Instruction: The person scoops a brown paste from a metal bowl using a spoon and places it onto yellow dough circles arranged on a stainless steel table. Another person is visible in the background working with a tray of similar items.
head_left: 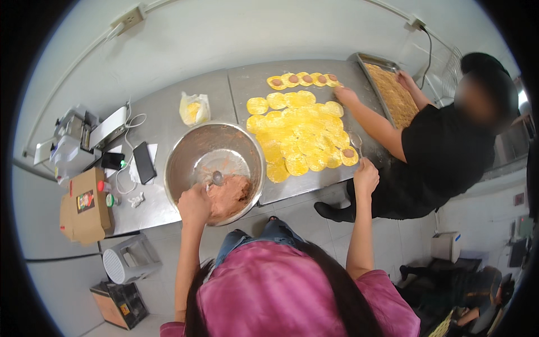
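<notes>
Grey steel forms our worktop (242, 78), where glossy yellow rounds (303, 132) overlap. At their near right, our right hand (366, 175) clasps a shiny metal utensil (356, 139); leftward, our left hand (194, 203) grips a round-headed metal spoon (218, 178) over lumpy pinkish paste (231, 194) in a steel bowl (182, 157).

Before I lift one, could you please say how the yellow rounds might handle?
The yellow rounds are probably floppy, since they look thin and lie flat on the metal table. Their shiny surface suggests they may be slippery. Many overlap, so they might cling together.
</notes>
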`<control>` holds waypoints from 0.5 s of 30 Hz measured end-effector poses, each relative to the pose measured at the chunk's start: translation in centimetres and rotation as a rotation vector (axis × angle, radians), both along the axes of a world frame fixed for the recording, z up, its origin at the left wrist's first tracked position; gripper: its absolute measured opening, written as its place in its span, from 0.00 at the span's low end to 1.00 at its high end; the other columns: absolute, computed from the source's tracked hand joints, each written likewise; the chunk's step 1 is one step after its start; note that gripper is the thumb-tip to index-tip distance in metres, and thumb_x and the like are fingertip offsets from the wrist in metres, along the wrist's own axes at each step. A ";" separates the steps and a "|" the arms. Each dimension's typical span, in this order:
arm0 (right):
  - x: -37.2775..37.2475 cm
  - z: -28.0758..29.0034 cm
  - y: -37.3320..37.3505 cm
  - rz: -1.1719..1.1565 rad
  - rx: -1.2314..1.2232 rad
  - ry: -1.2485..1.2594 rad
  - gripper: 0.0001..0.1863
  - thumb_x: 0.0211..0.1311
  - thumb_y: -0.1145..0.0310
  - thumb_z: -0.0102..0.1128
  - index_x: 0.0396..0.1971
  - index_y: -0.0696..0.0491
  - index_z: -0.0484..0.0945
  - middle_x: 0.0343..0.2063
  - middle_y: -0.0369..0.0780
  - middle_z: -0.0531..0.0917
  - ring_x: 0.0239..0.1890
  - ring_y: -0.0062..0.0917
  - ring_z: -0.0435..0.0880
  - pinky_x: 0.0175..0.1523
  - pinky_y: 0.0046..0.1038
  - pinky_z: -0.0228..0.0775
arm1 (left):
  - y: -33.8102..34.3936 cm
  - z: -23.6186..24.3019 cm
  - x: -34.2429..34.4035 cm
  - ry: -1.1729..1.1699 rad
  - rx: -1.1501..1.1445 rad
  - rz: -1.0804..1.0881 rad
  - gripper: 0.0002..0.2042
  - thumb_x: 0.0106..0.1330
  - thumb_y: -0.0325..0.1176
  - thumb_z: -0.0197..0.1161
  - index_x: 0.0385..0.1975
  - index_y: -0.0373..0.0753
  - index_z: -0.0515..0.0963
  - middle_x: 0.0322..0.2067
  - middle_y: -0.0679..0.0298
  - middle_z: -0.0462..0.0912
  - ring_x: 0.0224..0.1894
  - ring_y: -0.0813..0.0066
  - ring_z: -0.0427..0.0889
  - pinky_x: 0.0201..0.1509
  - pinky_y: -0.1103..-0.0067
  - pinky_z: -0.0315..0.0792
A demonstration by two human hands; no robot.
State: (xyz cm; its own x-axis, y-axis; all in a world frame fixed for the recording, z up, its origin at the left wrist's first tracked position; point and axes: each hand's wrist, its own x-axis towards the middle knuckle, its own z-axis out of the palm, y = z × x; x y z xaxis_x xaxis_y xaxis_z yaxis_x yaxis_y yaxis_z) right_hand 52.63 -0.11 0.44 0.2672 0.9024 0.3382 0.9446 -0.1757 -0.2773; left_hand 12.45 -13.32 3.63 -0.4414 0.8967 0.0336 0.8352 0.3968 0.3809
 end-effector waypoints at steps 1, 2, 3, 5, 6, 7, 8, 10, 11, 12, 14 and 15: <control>-1.3 0.9 0.2 0.052 0.000 0.037 0.07 0.53 0.70 0.50 0.27 0.56 0.76 0.28 0.46 0.80 0.30 0.43 0.79 0.34 0.41 0.70 | 0.0 0.0 -0.2 -0.022 0.010 -0.001 0.11 0.59 0.35 0.53 0.23 0.35 0.78 0.20 0.46 0.77 0.27 0.45 0.77 0.32 0.59 0.70; -3.0 2.1 0.2 0.139 0.020 0.100 0.08 0.54 0.69 0.51 0.27 0.56 0.77 0.28 0.47 0.80 0.31 0.43 0.79 0.34 0.41 0.70 | -0.4 0.2 -0.5 -0.040 0.013 0.005 0.11 0.59 0.35 0.53 0.23 0.35 0.78 0.20 0.46 0.77 0.27 0.45 0.77 0.32 0.59 0.70; -4.7 2.4 0.3 0.286 0.077 0.127 0.07 0.53 0.70 0.51 0.27 0.56 0.77 0.27 0.47 0.80 0.31 0.43 0.79 0.33 0.41 0.70 | -0.6 0.3 -0.8 -0.048 0.024 -0.015 0.11 0.59 0.35 0.53 0.23 0.35 0.77 0.20 0.46 0.77 0.27 0.45 0.76 0.32 0.60 0.70; -8.7 2.8 0.6 0.584 0.197 0.185 0.07 0.52 0.71 0.50 0.27 0.56 0.76 0.26 0.46 0.80 0.30 0.43 0.79 0.33 0.40 0.69 | -1.0 0.3 -1.5 -0.068 0.050 -0.051 0.12 0.59 0.36 0.53 0.22 0.34 0.77 0.20 0.47 0.77 0.27 0.46 0.76 0.32 0.60 0.70; -11.1 3.4 0.5 0.689 0.117 0.132 0.07 0.51 0.72 0.49 0.27 0.56 0.76 0.26 0.45 0.79 0.29 0.42 0.79 0.32 0.39 0.70 | -1.0 0.3 -1.9 -0.097 0.043 -0.070 0.12 0.59 0.36 0.53 0.22 0.34 0.77 0.20 0.47 0.76 0.27 0.46 0.76 0.32 0.61 0.70; -13.8 3.7 0.2 0.793 0.037 0.076 0.06 0.49 0.73 0.49 0.26 0.56 0.75 0.25 0.45 0.79 0.29 0.41 0.79 0.31 0.39 0.70 | -1.2 0.3 -2.4 -0.126 0.037 -0.090 0.12 0.59 0.36 0.53 0.22 0.34 0.77 0.20 0.47 0.76 0.27 0.46 0.76 0.32 0.61 0.70; -16.3 3.6 0.0 0.935 0.017 0.033 0.06 0.48 0.74 0.49 0.26 0.55 0.75 0.25 0.44 0.79 0.28 0.40 0.79 0.31 0.38 0.70 | -1.4 0.3 -2.7 -0.159 0.037 -0.109 0.12 0.59 0.36 0.53 0.22 0.34 0.77 0.20 0.47 0.76 0.27 0.46 0.76 0.32 0.61 0.69; -20.6 4.0 -0.7 1.176 -0.040 -0.084 0.06 0.45 0.74 0.50 0.25 0.55 0.75 0.25 0.43 0.79 0.27 0.37 0.80 0.30 0.37 0.71 | -1.6 0.9 -3.1 -0.178 0.023 -0.137 0.12 0.59 0.37 0.53 0.21 0.34 0.76 0.19 0.47 0.75 0.26 0.46 0.75 0.31 0.61 0.69; -22.0 4.4 -1.1 1.278 -0.077 -0.155 0.06 0.45 0.73 0.50 0.25 0.55 0.75 0.26 0.43 0.79 0.26 0.36 0.80 0.30 0.36 0.71 | -1.9 1.1 -3.4 -0.189 0.015 -0.151 0.12 0.60 0.37 0.53 0.21 0.34 0.76 0.19 0.47 0.75 0.26 0.47 0.75 0.31 0.61 0.68; -22.6 4.4 -1.1 1.324 -0.089 -0.192 0.06 0.45 0.73 0.51 0.24 0.55 0.75 0.26 0.43 0.79 0.26 0.37 0.80 0.30 0.36 0.71 | -2.0 1.2 -3.8 -0.196 0.045 -0.135 0.13 0.60 0.37 0.53 0.20 0.34 0.75 0.19 0.47 0.75 0.25 0.47 0.75 0.30 0.61 0.68; -23.9 4.2 -1.3 1.420 -0.113 -0.266 0.06 0.44 0.72 0.51 0.22 0.55 0.76 0.25 0.43 0.80 0.26 0.37 0.80 0.29 0.36 0.71 | -2.7 1.3 -4.6 -0.209 0.102 -0.098 0.13 0.60 0.37 0.53 0.19 0.34 0.74 0.18 0.47 0.74 0.24 0.47 0.74 0.28 0.61 0.67; -24.1 4.0 -1.2 1.430 -0.159 -0.305 0.06 0.44 0.72 0.51 0.21 0.55 0.77 0.24 0.44 0.80 0.26 0.37 0.80 0.29 0.36 0.71 | -3.1 1.3 -5.0 -0.214 0.118 -0.049 0.13 0.61 0.37 0.53 0.19 0.35 0.73 0.17 0.47 0.74 0.24 0.47 0.74 0.28 0.61 0.66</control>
State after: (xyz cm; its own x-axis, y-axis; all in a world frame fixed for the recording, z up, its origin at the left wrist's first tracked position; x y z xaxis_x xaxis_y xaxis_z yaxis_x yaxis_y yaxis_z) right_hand 28.49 -1.34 4.44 -0.9271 0.3636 0.0905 0.3539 0.9291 -0.1075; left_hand 7.47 -16.43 4.91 -0.4059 0.9125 0.0500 0.7475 0.3000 0.5927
